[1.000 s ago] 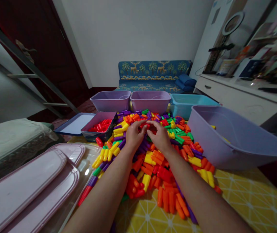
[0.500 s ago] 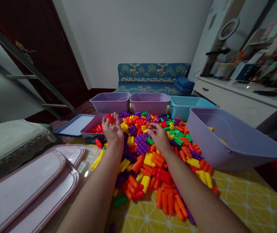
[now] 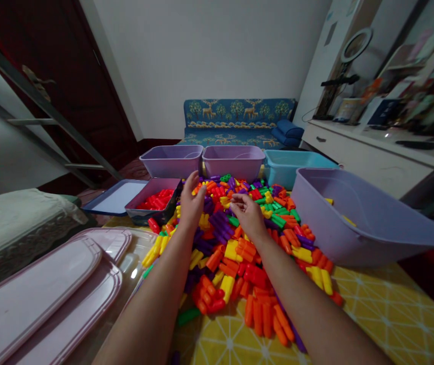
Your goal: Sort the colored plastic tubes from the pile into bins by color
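Observation:
A heap of plastic building pieces point(image 3: 222, 225) in red, orange, yellow, green and purple covers the middle of the table. Over its left part hovers my left hand point(image 3: 192, 203), thumb and fingers spread, holding nothing. Just left of that hand stands a dark-sided box point(image 3: 152, 215) containing red pieces point(image 3: 159, 199). My right hand point(image 3: 250, 215) is over the centre of the heap, its fingers curled in toward the thumb. What lies between those fingertips, if anything, cannot be made out. A purple interlocked block point(image 3: 220, 225) lies between my forearms.
Two purple bins point(image 3: 171, 162) and a blue bin point(image 3: 296, 165) line the far side. At right, a large purple bin point(image 3: 334, 238) has a few yellow pieces inside. Pink lids point(image 3: 42, 289) lie at left, near a blue-rimmed lid point(image 3: 116, 195). A patterned sofa point(image 3: 235, 119) stands beyond.
My left hand has let go of a red piece at the dark-sided box and moved right, over the heap. My right hand has stayed almost in place.

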`<state>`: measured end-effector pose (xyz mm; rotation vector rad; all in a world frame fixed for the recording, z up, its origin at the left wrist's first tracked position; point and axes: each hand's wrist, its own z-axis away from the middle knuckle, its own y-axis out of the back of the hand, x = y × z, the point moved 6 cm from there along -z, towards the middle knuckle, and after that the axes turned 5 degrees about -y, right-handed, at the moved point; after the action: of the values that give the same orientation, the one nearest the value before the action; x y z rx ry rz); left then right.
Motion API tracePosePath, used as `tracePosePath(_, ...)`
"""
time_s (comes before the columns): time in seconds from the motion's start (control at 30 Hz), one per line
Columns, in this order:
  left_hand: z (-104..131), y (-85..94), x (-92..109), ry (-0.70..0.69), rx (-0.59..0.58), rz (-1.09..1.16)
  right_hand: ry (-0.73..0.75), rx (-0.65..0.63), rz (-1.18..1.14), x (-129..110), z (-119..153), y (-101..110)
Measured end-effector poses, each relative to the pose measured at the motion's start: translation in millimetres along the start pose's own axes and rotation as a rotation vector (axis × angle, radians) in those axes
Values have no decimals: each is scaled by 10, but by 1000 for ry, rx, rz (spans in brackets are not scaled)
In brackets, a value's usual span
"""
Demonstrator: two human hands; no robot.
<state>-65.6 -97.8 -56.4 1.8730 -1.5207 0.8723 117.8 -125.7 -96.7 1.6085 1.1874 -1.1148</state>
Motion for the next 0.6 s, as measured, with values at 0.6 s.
tracePosePath(0.6,276,-519,22,-189,-608,-784,100,8,119,-26,8,9)
